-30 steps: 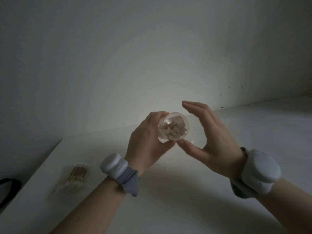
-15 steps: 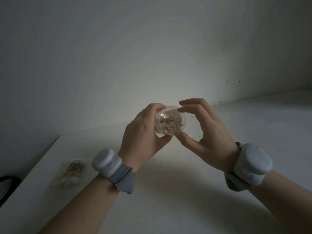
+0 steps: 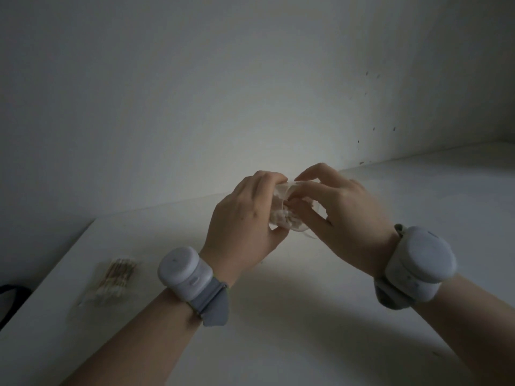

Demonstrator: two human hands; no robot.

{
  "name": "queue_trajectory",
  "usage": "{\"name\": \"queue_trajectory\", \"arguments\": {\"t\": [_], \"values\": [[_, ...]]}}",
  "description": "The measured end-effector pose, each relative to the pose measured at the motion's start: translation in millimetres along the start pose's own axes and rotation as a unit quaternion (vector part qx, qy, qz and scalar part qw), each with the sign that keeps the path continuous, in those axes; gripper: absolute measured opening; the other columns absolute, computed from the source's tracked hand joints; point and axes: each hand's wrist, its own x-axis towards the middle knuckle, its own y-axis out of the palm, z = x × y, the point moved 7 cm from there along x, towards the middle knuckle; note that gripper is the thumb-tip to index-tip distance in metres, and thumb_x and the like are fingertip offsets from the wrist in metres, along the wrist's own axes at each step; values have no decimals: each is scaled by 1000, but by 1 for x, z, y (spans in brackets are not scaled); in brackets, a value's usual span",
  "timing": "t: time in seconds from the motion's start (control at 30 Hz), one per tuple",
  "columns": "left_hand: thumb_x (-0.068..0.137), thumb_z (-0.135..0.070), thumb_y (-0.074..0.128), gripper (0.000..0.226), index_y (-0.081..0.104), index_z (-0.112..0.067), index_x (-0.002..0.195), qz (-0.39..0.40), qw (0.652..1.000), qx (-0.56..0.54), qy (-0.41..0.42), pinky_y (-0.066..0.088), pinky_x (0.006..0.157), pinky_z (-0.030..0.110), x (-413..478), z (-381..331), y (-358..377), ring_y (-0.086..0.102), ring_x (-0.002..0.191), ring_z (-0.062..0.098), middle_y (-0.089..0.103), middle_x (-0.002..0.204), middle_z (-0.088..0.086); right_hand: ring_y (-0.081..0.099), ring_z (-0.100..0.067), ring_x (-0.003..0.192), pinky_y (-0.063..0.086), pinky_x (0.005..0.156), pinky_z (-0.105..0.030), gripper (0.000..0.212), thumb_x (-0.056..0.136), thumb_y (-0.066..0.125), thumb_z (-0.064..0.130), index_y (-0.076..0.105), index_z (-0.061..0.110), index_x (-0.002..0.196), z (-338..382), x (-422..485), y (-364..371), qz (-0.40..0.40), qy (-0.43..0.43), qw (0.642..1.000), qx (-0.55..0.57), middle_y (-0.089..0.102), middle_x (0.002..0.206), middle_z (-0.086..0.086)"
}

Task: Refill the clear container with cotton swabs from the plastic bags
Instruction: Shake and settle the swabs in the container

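Observation:
A small round clear container point(image 3: 281, 210) packed with white cotton swab tips is held up above the white table, its top end towards me. My left hand point(image 3: 245, 218) grips its body from the left. My right hand point(image 3: 334, 210) has its fingers and thumb curled round the container's near end, covering most of it. A clear plastic bag of wooden-stemmed cotton swabs point(image 3: 113, 280) lies flat on the table at the left, away from both hands.
The white table point(image 3: 320, 316) meets a pale wall at the back. Its left edge runs diagonally near the bag, with a dark object point(image 3: 11, 291) beyond it. The light is dim.
My right hand has come in from an open spread beside the container and closed round its near end. Both hands and the container have dropped slightly towards the table.

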Motion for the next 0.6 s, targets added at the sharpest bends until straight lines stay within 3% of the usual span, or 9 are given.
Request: {"name": "queue_trajectory", "arguments": {"t": [0.13, 0.3, 0.6], "values": [[60, -25, 82, 64, 43, -19, 111, 14, 1000, 15, 15, 49, 58, 24, -3, 1, 5, 63, 87, 19, 64, 103, 0, 46, -11, 66, 48, 74, -38, 33, 90, 38, 40, 67, 25, 100, -2, -1, 5, 53, 16, 998, -5, 56, 118, 0], [60, -26, 81, 62, 48, -17, 112, 27, 999, 15, 21, 50, 58, 25, -4, 0, 7, 63, 88, 20, 64, 104, 1, 39, -11, 68, 44, 69, -34, 25, 90, 42, 26, 65, 21, 99, 0, -5, 10, 56, 3, 998, -32, 55, 121, -5], [61, -27, 81, 61, 44, -19, 110, 16, 1000, 18, 9, 48, 56, 23, -2, 3, 6, 63, 85, 20, 63, 101, 0, 42, -7, 65, 39, 76, -32, 12, 81, 65, 25, 65, 15, 74, -1, -3, -7, -59, 11, 998, -24, 63, 108, -3]]}}
